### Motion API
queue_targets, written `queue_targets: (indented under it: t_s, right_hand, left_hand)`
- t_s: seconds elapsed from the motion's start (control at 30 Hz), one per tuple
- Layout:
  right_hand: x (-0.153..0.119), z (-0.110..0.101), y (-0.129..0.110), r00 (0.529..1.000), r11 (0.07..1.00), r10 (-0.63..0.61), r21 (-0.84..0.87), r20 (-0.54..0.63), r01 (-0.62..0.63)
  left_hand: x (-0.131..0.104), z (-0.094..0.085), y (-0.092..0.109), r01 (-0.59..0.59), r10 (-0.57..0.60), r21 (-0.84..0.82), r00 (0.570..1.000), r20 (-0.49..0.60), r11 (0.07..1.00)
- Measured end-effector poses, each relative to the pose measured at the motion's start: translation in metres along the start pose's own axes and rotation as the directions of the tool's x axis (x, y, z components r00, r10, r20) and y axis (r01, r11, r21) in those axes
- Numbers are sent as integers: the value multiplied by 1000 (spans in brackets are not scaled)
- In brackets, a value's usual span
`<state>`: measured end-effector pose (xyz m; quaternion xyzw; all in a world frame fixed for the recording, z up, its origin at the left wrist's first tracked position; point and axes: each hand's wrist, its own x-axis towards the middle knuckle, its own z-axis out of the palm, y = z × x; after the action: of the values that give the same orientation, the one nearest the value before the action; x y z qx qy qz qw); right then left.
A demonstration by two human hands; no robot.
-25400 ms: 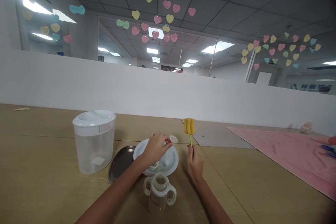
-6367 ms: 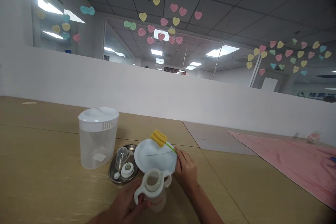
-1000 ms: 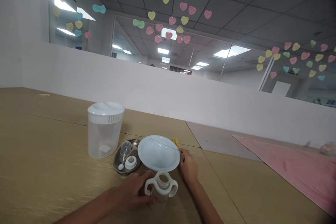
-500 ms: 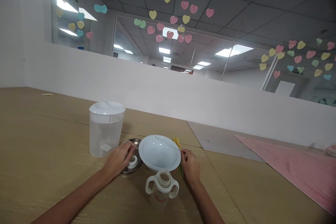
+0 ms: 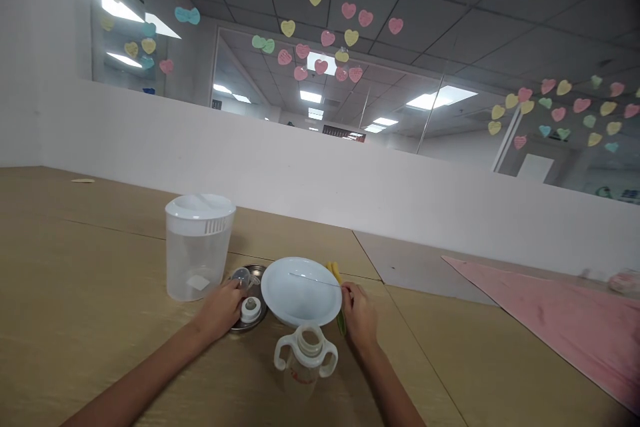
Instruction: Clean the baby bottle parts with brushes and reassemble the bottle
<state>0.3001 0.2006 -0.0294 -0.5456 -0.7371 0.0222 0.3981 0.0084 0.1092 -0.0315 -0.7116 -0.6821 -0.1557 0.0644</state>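
My left hand (image 5: 224, 307) has its fingers closed around a clear dome-shaped bottle cap (image 5: 241, 276) at the left rim of a round metal plate (image 5: 257, 271). On that plate lies a white collar ring with a nipple (image 5: 251, 309). My right hand (image 5: 361, 315) pinches one end of a thin rod (image 5: 314, 279), which reaches across the white bowl (image 5: 289, 290). Just in front of the bowl stands a clear baby bottle (image 5: 306, 353), uncapped, with two white handles. Something yellow and green (image 5: 334, 271) is partly hidden between the bowl and my right hand.
A translucent bucket (image 5: 196, 260) with a white lid stands left of the plate. Pink cloth (image 5: 545, 320) covers the table's right side. A low white wall (image 5: 280, 167) with glass above runs behind the brown tabletop (image 5: 100, 293).
My left hand has drawn slightly left and down, so the clear cap and the nipple ring show more. The rod in my right hand has tipped a little flatter over the bowl.
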Motion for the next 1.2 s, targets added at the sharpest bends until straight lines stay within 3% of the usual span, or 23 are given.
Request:
queue_targets:
  t_s: [0.13,0.27,0.67,0.83,0.97,1.1,1.2]
  right_hand:
    - [0,1,1,1000,1000,6,-17,-5,-6]
    - [0,2,1,1000,1000,-7,-9,-15,7]
    - [0,2,0,1000,999,7,-32,-13,-7]
    - [0,2,-1,1000,1000,0,-13,-15,0]
    - [0,2,1,1000,1000,-18,-7,-19,18]
    - [1,2,1,1000,1000,-7,-8,-13,7]
    - [1,2,1,1000,1000,-2,-7,-6,2]
  left_hand:
    - [-2,0,1,-8,11,61,999,-42,998]
    - [-2,-4,3,-8,9,71,1000,-7,997]
    - [-4,-33,14,95,-93,110,995,-25,989]
    - [-5,-31,3,94,-92,6,984,-155,996]
    - [-6,-27,-3,28,-81,-171,946,-312,985]
    - [-3,-24,3,-105,-84,-379,888,-452,919]
    - [-2,-22,14,-197,-45,-473,890,-454,859]
